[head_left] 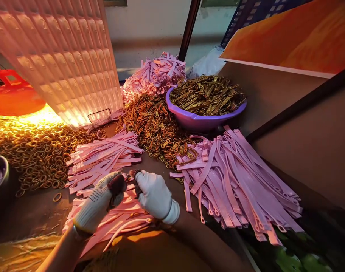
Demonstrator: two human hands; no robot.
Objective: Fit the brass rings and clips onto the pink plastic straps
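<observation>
My left hand (101,198), in a dotted knit glove with dark fingertips, is closed in a pinch over the pink straps. Facing it, almost touching, my right hand (157,194) wears a white glove with dark fingertips and is pinched too. A small pinkish bit shows between the fingertips, too hidden to name. Beneath both hands lies a heap of pink straps (124,217), one curving toward me. Just beyond them is another bundle of pink straps (104,158).
Brass-coloured rings (47,155) are heaped left under an orange lamp (17,92), beside a ribbed translucent panel (64,49). Small metal pieces (155,124) are piled centrally. A purple basin (201,119) holds more metal pieces. Finished-looking pink straps (232,181) spread right.
</observation>
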